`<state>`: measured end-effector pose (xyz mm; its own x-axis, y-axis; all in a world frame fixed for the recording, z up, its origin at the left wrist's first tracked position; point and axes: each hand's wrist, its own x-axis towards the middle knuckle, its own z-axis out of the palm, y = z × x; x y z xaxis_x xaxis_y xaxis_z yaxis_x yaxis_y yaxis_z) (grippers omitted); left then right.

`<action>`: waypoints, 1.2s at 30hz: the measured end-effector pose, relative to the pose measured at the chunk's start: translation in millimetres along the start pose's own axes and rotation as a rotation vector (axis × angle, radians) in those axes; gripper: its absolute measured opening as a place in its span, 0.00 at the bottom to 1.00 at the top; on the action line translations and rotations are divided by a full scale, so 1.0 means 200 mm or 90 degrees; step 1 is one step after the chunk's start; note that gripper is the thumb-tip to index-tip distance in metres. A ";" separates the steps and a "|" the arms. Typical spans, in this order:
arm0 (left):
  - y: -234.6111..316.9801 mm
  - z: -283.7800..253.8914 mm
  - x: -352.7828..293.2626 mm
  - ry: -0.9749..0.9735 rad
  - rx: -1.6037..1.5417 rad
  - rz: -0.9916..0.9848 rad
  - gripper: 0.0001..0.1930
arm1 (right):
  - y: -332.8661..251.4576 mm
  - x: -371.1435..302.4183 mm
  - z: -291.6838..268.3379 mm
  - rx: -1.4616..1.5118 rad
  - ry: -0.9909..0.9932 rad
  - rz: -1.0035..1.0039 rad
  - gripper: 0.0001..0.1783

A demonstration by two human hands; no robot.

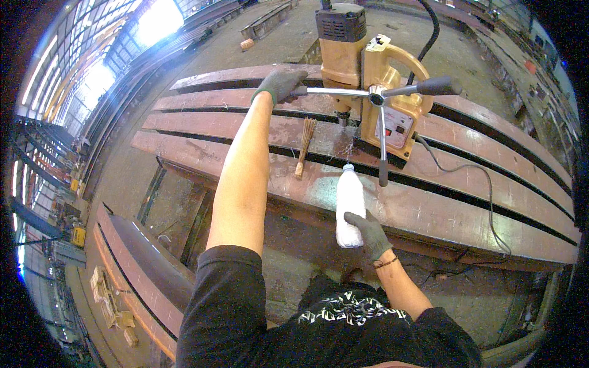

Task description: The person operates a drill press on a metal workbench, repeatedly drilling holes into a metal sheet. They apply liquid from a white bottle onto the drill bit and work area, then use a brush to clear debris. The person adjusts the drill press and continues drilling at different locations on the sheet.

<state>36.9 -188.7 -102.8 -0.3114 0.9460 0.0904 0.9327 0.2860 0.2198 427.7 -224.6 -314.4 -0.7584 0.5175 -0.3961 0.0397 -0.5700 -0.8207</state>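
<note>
A yellow magnetic drill press (342,61) with a dark motor top stands on the steel beams. My gloved left hand (279,87) is at the end of its left feed handle (334,92), closed over the black grip, which partly hides behind it. In my gloved right hand (368,234) I hold a white plastic bottle (351,199), its nozzle pointing up toward the drill's cutter (343,118). A thin streak of liquid seems to run between nozzle and cutter. Left of the bottle, a small bristle brush (304,150) lies across the beams.
Several reddish-brown steel beams (466,205) lie side by side with dark gaps between them. A black cable (485,172) trails from the drill across them to the right. At lower left are another beam (144,257) and wooden blocks (110,300).
</note>
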 end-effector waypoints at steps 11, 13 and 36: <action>-0.03 0.04 0.04 0.012 0.053 -0.006 0.10 | 0.01 0.00 0.01 -0.002 -0.012 0.000 0.28; -0.03 0.04 0.04 0.006 0.080 -0.002 0.10 | 0.01 0.00 0.00 -0.016 -0.019 -0.004 0.28; -0.03 0.05 0.02 0.008 0.091 0.008 0.12 | 0.00 0.01 0.02 -0.066 -0.017 -0.035 0.29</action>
<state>32.8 -185.4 -114.0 -0.3007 0.9480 0.1041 0.9527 0.2936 0.0779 424.5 -226.5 -313.6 -0.7786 0.5281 -0.3389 0.0636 -0.4709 -0.8799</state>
